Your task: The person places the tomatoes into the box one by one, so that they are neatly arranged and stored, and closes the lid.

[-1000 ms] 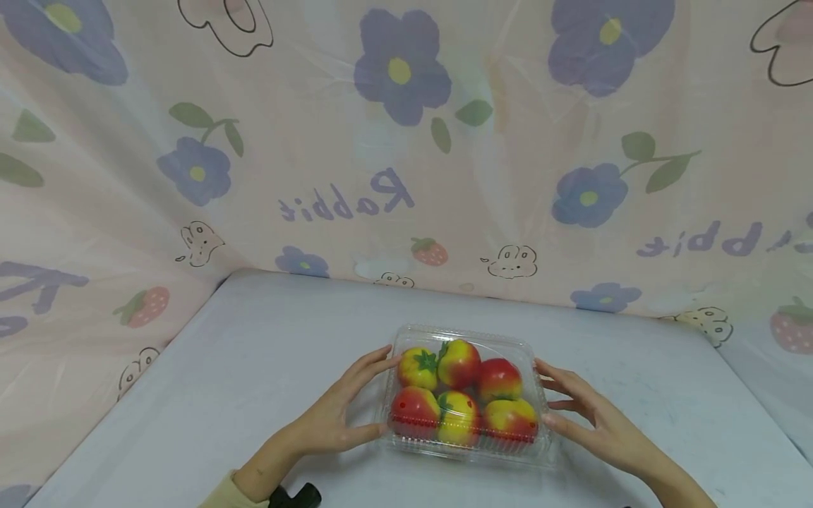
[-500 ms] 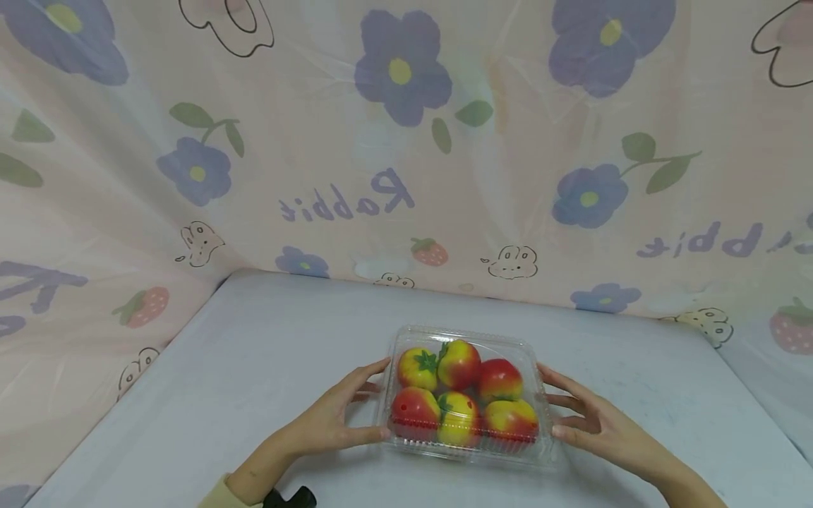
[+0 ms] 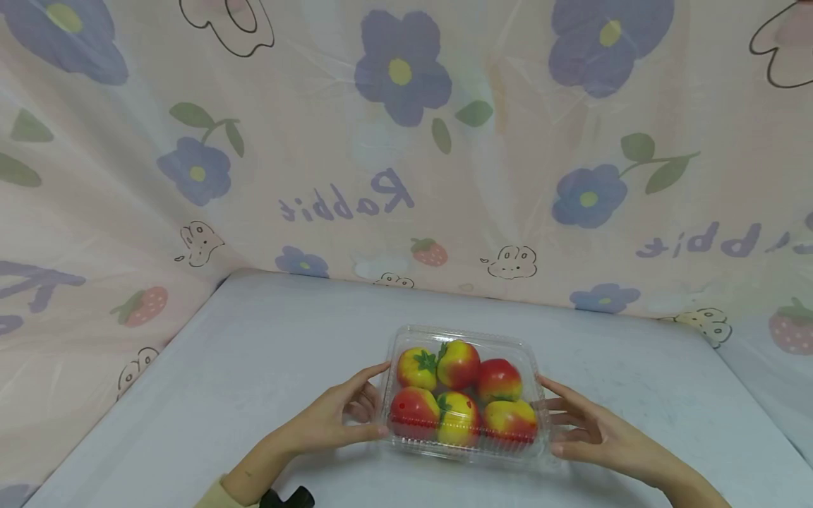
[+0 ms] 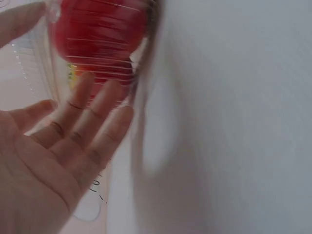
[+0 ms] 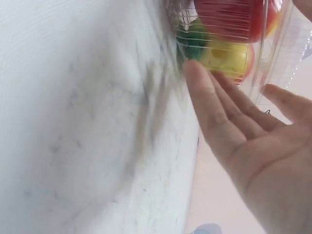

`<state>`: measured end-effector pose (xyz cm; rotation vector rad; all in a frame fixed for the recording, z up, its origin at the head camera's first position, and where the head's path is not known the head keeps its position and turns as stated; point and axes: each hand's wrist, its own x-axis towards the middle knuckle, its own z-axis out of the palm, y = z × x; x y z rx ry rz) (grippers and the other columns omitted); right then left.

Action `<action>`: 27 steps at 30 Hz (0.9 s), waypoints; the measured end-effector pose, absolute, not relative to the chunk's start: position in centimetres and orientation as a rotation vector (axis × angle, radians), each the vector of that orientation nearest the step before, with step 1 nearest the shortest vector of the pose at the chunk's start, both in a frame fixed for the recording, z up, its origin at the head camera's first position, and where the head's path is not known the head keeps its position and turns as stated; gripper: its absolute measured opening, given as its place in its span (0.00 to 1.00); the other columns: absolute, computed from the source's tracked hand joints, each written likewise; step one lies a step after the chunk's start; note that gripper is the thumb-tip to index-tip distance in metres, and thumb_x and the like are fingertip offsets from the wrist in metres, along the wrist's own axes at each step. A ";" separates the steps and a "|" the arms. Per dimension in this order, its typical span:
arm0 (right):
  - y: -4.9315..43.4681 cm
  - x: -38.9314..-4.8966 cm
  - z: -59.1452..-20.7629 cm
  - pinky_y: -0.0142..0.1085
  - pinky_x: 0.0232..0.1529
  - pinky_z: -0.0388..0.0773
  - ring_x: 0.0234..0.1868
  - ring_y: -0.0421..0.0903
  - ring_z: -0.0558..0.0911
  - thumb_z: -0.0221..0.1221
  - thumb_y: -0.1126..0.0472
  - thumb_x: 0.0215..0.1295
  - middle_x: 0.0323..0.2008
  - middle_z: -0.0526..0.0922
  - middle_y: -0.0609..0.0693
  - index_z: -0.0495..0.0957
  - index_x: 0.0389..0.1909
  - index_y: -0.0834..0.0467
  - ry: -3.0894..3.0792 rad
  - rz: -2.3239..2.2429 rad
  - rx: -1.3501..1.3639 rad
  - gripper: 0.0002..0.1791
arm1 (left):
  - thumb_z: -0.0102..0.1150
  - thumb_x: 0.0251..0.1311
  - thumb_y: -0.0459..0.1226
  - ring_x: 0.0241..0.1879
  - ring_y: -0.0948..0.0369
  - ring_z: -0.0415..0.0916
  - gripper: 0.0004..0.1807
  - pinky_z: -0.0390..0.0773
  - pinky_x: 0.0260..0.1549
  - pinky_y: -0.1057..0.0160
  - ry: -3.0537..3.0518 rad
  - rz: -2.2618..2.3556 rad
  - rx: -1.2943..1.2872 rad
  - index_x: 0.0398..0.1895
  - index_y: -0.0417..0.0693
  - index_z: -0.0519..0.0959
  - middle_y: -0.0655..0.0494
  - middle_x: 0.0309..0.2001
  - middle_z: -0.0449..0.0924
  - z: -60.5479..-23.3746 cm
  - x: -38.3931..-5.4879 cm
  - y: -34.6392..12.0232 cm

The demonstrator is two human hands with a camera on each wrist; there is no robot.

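Observation:
A clear plastic clamshell box (image 3: pixel 470 455) with a ribbed wall stands on the white table. Inside lie several glossy red-and-yellow fruits (image 3: pixel 459 364), some with green leafy tops; their exact kind is unclear. My left hand (image 3: pixel 327 421) is at the box's left side, thumb near the front corner and index finger near the back. My right hand (image 3: pixel 600 432) flanks the right side in the same way. In both wrist views, extended fingers (image 4: pixel 100 109) of the left hand and fingers (image 5: pixel 207 97) of the right reach the ribbed wall; firm contact is hard to confirm.
White table (image 3: pixel 305 317) surrounds the box. A curtain (image 3: pixel 470 169) printed with flowers, rabbits and strawberries rises behind it and at the sides. A black object (image 3: pixel 288 498), partly cut off, shows by the left sleeve at the bottom edge.
The left index finger has come down from the box's rim to its side. My right hand has shifted slightly toward the front along the right side. The box has stayed in place.

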<state>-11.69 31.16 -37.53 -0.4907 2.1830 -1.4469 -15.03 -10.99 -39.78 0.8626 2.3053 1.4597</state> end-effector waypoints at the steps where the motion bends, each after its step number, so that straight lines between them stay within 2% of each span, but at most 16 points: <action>1: 31.2 -11.7 -37.5 0.32 0.48 0.80 0.54 0.33 0.76 0.55 0.65 0.68 0.63 0.62 0.73 0.40 0.77 0.52 2.186 -1.435 -0.502 0.43 | 0.67 0.56 0.44 0.39 0.63 0.76 0.45 0.80 0.44 0.66 2.276 1.471 0.843 0.74 0.53 0.54 0.54 0.40 0.75 -39.7 -15.0 -11.0; 7: 31.3 -11.8 -37.4 0.34 0.44 0.81 0.44 0.45 0.83 0.53 0.67 0.69 0.47 0.79 0.61 0.34 0.76 0.55 2.076 -1.458 -0.561 0.45 | 0.64 0.58 0.36 0.36 0.59 0.77 0.46 0.80 0.39 0.67 2.025 1.576 0.685 0.76 0.54 0.49 0.52 0.35 0.77 -38.9 -14.7 -11.0; 12: 31.2 -11.8 -37.4 0.36 0.44 0.81 0.38 0.47 0.83 0.50 0.69 0.70 0.37 0.84 0.52 0.32 0.76 0.53 1.941 -1.523 -0.580 0.44 | 0.61 0.59 0.34 0.32 0.59 0.77 0.47 0.81 0.36 0.65 1.917 1.604 0.621 0.77 0.53 0.44 0.54 0.30 0.79 -38.7 -14.5 -10.8; 18: 31.1 -11.7 -37.5 0.37 0.45 0.82 0.38 0.44 0.82 0.49 0.68 0.71 0.36 0.84 0.50 0.30 0.76 0.48 1.849 -1.560 -0.520 0.45 | 0.61 0.60 0.33 0.32 0.59 0.79 0.48 0.82 0.38 0.64 1.816 1.665 0.597 0.77 0.52 0.42 0.53 0.30 0.80 -38.7 -14.4 -10.7; 20: 31.0 -11.5 -37.5 0.38 0.45 0.82 0.39 0.43 0.82 0.49 0.68 0.71 0.37 0.84 0.51 0.27 0.75 0.47 1.818 -1.565 -0.502 0.46 | 0.60 0.59 0.32 0.31 0.59 0.80 0.48 0.82 0.38 0.63 1.787 1.685 0.595 0.77 0.52 0.42 0.53 0.30 0.80 -38.7 -14.3 -10.7; 25: 30.6 -11.3 -37.5 0.42 0.44 0.82 0.41 0.48 0.83 0.48 0.69 0.70 0.38 0.83 0.55 0.19 0.73 0.46 1.764 -1.593 -0.503 0.50 | 0.60 0.59 0.31 0.31 0.59 0.81 0.49 0.84 0.37 0.59 1.733 1.717 0.570 0.77 0.55 0.41 0.52 0.30 0.81 -38.8 -14.3 -10.6; 27: 30.5 -11.2 -37.5 0.42 0.44 0.82 0.41 0.49 0.84 0.49 0.69 0.70 0.37 0.83 0.54 0.19 0.74 0.45 1.769 -1.598 -0.483 0.51 | 0.60 0.59 0.31 0.30 0.58 0.81 0.49 0.84 0.36 0.58 1.721 1.720 0.554 0.77 0.56 0.41 0.51 0.30 0.81 -38.8 -14.3 -10.5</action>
